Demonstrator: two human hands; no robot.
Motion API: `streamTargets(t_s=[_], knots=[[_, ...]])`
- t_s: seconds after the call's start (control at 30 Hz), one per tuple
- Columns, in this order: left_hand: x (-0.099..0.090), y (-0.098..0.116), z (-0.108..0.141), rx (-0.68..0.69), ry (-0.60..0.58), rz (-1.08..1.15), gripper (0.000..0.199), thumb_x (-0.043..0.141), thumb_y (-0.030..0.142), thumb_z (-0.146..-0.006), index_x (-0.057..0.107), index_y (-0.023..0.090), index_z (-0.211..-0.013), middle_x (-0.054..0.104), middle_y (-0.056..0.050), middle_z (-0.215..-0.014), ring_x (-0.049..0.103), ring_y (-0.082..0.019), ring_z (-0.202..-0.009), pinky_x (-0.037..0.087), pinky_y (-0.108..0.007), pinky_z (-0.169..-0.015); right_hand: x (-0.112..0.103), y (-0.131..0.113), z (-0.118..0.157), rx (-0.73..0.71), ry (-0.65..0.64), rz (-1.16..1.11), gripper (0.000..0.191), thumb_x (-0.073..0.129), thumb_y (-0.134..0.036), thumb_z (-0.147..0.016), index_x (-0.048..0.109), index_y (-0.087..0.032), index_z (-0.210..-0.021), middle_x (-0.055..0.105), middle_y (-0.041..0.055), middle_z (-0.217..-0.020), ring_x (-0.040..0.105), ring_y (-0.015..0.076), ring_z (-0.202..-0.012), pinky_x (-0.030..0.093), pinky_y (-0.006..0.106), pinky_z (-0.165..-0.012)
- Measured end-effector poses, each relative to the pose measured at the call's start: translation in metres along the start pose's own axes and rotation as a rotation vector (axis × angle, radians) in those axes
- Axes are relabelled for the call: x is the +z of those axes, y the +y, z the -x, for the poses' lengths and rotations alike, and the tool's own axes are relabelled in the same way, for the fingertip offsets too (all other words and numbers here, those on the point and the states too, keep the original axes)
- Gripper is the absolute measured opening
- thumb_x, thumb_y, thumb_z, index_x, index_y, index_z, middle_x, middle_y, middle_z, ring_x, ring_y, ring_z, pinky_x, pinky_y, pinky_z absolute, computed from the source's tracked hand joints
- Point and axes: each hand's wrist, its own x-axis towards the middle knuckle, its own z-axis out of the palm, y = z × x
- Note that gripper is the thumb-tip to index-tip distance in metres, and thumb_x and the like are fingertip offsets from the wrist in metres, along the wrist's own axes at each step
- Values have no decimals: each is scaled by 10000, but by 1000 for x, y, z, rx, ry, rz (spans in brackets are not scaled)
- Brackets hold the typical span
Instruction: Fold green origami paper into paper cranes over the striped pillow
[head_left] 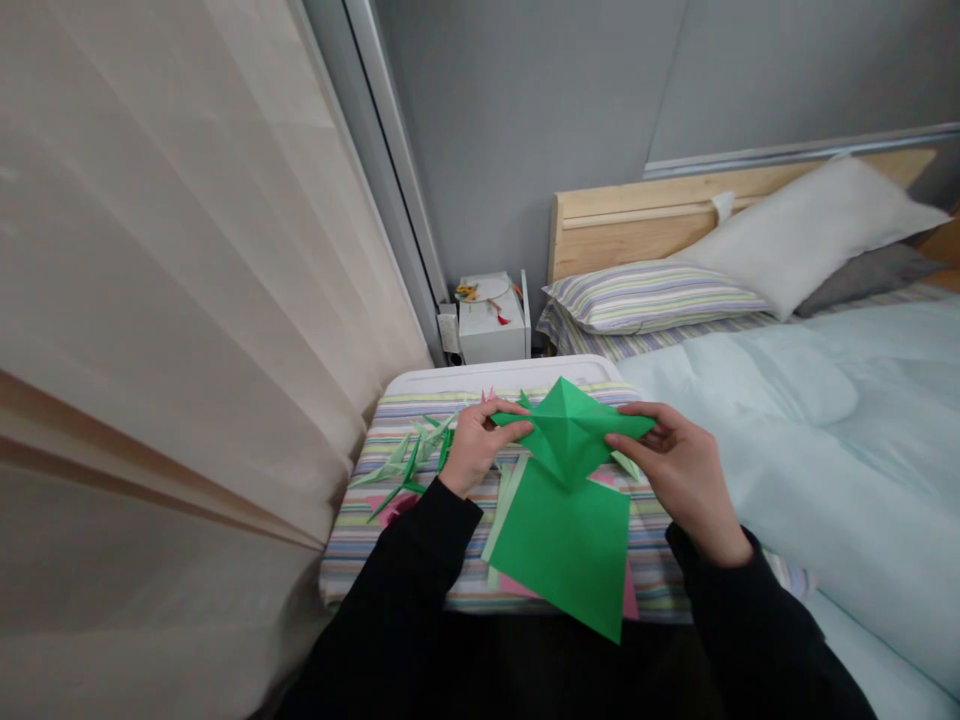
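Left hand: fingers pinching folded paper, centre
Right hand: fingers pinching its right end
Green sheet: lower centre

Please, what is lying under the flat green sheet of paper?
Under the flat green sheet, edges of pink paper and pale green paper show, with striped cloth below. Whatever lies beneath its middle is covered.
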Motion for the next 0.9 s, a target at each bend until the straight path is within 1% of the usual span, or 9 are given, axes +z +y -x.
streamTargets(t_s=[0.1,0.23,0.4,0.5,0.57,0.63,0.73,0.8,0.9], knots=[[2,4,2,-31,-11,198,506,920,287,-646,737,183,-1106,723,7,-875,630,-98,-705,490,-198,-659,10,-1,2,16,21,-12,407,893,-404,-658,718,-208,-969,749,47,-836,666,212,-695,557,361,-649],[7,12,7,-172,-68,417,1019,916,314,-654,406,248,-1534,747,0,-981,687,-130,-781,534,-230,-731,25,0,6,29,161,9,339,869,-427,-696,700,-204,-887,647,-15,-664,512,134,-516,416,281,-499],[7,13,11,-328,-168,476,1270,931,273,-633,152,247,-1635,732,4,-918,689,-131,-714,553,-238,-671,37,3,7,17,300,-15,329,853,-448,-712,658,-200,-805,564,-38,-624,393,105,-481,305,260,-463],[6,13,11,-336,-225,485,1281,911,320,-685,63,298,-1645,720,-15,-949,699,-143,-718,594,-289,-694,37,6,5,-53,433,49,309,833,-445,-734,660,-199,-800,590,-12,-688,455,128,-555,347,263,-502],[6,13,12,-259,-250,458,1326,917,312,-682,0,390,-1636,719,-42,-1067,717,-162,-775,621,-357,-761,37,7,5,-95,491,63,305,817,-457,-745,654,-204,-798,617,5,-727,531,159,-626,416,279,-557],[7,13,14,-145,-271,354,1284,940,271,-644,128,429,-1627,678,-95,-1265,730,-192,-878,622,-409,-841,36,8,4,-103,499,43,332,797,-497,-750,648,-207,-813,640,16,-746,582,185,-671,467,303,-600],[10,10,17,8,-286,85,890,939,271,-642,574,291,-1453,598,-142,-1444,708,-266,-1071,587,-427,-954,39,6,5,-83,460,29,374,775,-544,-754,659,-202,-853,663,32,-770,617,210,-723,502,328,-636],[12,7,18,92,-232,-83,671,913,309,-685,702,228,-1316,655,-138,-1393,685,-304,-1149,562,-429,-995,44,3,7,-85,447,61,343,781,-513,-757,669,-199,-839,669,40,-783,619,217,-753,498,328,-648],[11,5,17,164,-84,-211,548,865,346,-747,741,201,-1261,749,-126,-1250,702,-312,-1123,567,-419,-970,53,-3,13,-56,362,91,275,794,-444,-757,680,-201,-816,650,24,-737,586,198,-691,475,320,-619]])
